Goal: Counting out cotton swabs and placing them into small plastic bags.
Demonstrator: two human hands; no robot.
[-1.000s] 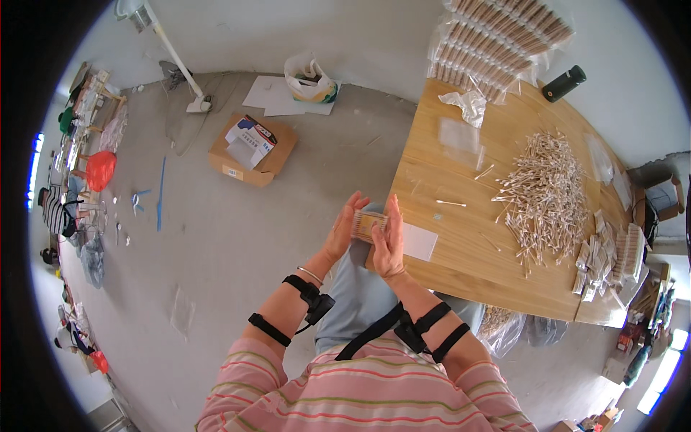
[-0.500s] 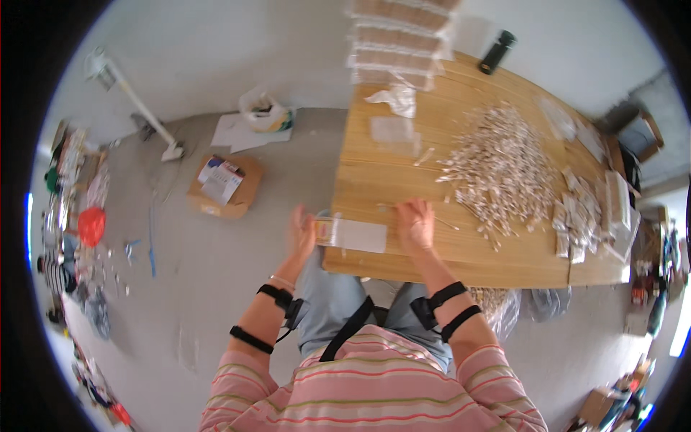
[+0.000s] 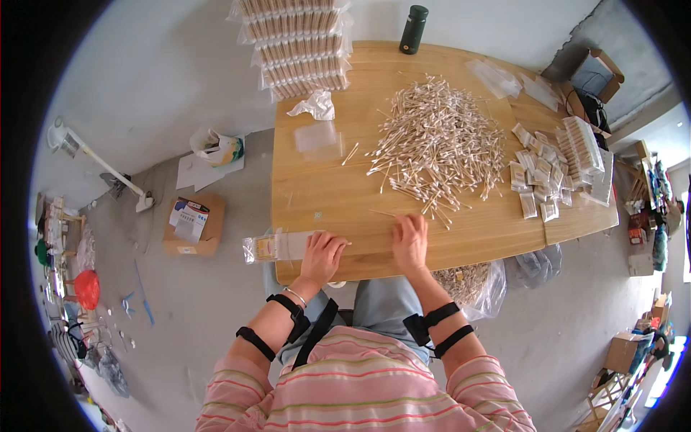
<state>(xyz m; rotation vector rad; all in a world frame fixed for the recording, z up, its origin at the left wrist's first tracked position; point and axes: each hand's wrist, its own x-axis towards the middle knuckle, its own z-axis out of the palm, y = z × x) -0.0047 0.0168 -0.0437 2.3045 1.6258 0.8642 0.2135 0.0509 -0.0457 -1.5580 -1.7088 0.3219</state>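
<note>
My left hand (image 3: 322, 258) is closed near the table's front edge. A pale tip, like that of a cotton swab (image 3: 349, 243), sticks out at its fingertips. Just left of this hand lies a clear plastic bag (image 3: 291, 245) with a yellow printed label (image 3: 266, 248), its shiny end past the table's left edge. To the right, my right hand (image 3: 409, 243) has its fingers pinched together over the wood. A thin swab stick (image 3: 384, 212) runs out from them to the left; the fingers hide its other end. Beyond lies a large heap of cotton swabs (image 3: 439, 137).
Small filled packets (image 3: 536, 173) and a clear pack of swabs (image 3: 581, 147) lie at the table's right. Stacked swab packs (image 3: 299, 54) and a dark green bottle (image 3: 413, 30) stand at the back. Flat plastic bags (image 3: 317, 138) lie left. An open carton (image 3: 194, 223) sits on the floor.
The view has swung to the right. My left hand has let go of the labelled bag's end and come rightward, closing at the fingertips. My right hand stays near the swab stick.
</note>
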